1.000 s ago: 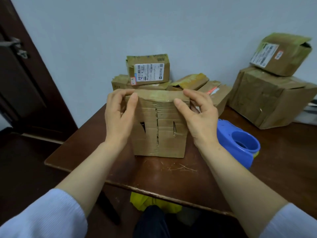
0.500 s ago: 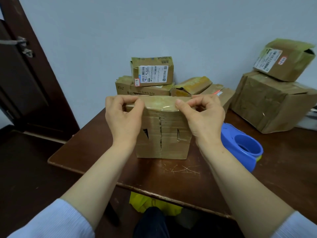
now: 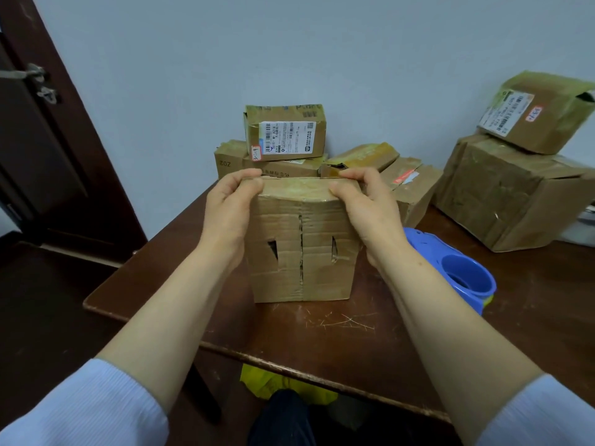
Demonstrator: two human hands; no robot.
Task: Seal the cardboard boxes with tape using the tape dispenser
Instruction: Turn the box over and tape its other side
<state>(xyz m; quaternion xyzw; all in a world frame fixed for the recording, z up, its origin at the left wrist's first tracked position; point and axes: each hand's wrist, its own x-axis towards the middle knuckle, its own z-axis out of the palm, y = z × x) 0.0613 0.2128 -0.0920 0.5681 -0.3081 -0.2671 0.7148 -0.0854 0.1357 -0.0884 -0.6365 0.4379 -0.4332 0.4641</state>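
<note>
Upright cardboard box [image 3: 302,252] held on tabletop [image 3: 289,339]: top edge pinched by left grip [image 3: 230,209] and right grip [image 3: 365,207], fingers curled, likely so tape [image 3: 299,188] is pressed flat. Tape dispenser [image 3: 457,272] idle beside box.

Tape dispenser [image 3: 463,278] partly hidden; labels [image 3: 289,136] illegible

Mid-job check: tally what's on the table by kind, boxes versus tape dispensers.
Cardboard boxes: 7 (front box, four piled behind it, two stacked at the right; pile partly hidden)
Blue tape dispenser: 1
Total: 8
</note>
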